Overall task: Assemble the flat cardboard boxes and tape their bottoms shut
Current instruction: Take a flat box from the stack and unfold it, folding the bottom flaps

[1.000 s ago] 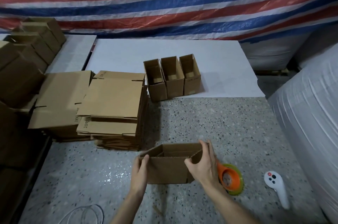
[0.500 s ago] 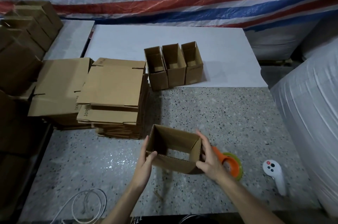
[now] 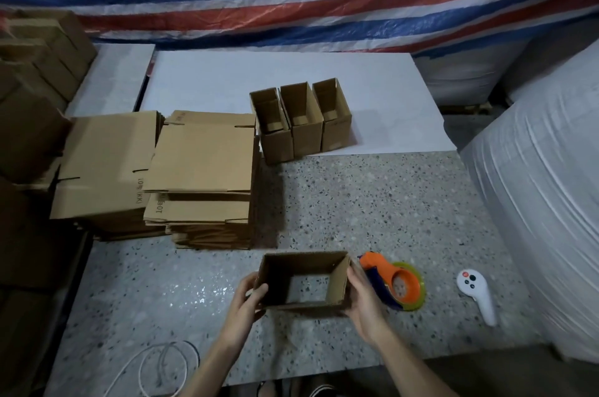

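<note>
An opened cardboard box [image 3: 277, 276] stands as a square sleeve on the speckled table [image 3: 372, 208], and the tabletop shows through its open bottom. My left hand [image 3: 251, 299] grips its left wall with the thumb over the rim. My right hand [image 3: 363, 297] holds its right wall. An orange tape dispenser [image 3: 393, 283] lies just right of the box. Two stacks of flat boxes [image 3: 201, 157] sit at the left. Three assembled boxes [image 3: 301, 121] stand in a row farther back.
A white handheld controller [image 3: 476, 291] lies at the right. A large white wrapped bundle [image 3: 544, 202] borders the table's right side. More cardboard [image 3: 29, 98] is piled at the far left. A white cable [image 3: 162, 367] loops near the front edge. A white sheet [image 3: 275, 72] covers the table's back.
The box has turned from lying on its side to standing squared with its opening facing up. Both hands shifted to its side walls. The camera tilted down.
</note>
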### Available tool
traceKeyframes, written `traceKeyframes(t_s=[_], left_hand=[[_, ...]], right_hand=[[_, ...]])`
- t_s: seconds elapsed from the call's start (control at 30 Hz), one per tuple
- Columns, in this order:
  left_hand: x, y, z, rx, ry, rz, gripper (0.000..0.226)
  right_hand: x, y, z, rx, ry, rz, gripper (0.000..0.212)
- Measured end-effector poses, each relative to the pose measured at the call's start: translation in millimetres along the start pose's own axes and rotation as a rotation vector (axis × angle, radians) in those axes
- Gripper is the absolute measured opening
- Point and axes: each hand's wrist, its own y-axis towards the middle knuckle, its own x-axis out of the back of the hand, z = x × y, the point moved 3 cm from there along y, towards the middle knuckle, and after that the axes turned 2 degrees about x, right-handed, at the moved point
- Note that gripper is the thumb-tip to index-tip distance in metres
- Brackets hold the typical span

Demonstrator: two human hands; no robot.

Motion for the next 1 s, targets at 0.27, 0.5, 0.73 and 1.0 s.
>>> traceKeyframes(t_s=[0.27,0.5,0.73,1.0], left_hand=[[10,13,-2,0.017,-0.075,-0.013,0.024],[10,38,-18,0.067,-0.185,0.002,0.038],[16,39,-13,0.087,-0.224,0.024,0.042],[34,24,20,0.204,-0.155,0.136,0.072]], right_hand=[[-10,-4,-4,-0.045,0.057,-0.074,0.050],[-30,21,10,-0.005,0.041,-0.034,0.045],[-36,28,8,-0.019,-0.287,-0.009,0.069],[-19,25,6,0.005,-0.548,-0.058,0.069]])
